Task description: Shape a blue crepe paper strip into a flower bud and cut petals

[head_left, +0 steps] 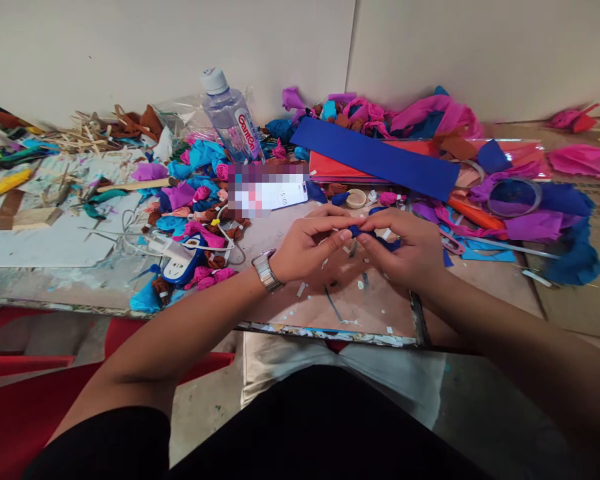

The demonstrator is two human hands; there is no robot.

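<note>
Left hand: the left hand (307,245) is pinched narrow, thumb and forefinger closed on the near end of a small dark blue paper piece (356,231); a metal wristwatch (266,270) sits on its wrist.
Right hand: the right hand (405,248) meets it from 3 o'clock, fingers curled tight around the same blue piece, whose loose end trails under the palm.
Blue piece: held just above the board, between both sets of fingertips, at the centre of the view.
Board: a worn brown work board (360,300) lies beneath the hands, flecked with small paper scraps.
At 12 o'clock: a roll of tape (356,198) just beyond the knuckles, then a long blue sheet (375,158) lying across a red sheet (340,170).
At 11 o'clock: a white phone (277,195) and, behind it, a tilted plastic water bottle (230,120).
At 9 o'clock: a heap of pink, blue and brown crumpled paper buds (200,220).
At 2 o'clock: a larger clear tape ring (515,197) among purple and blue paper.
</note>
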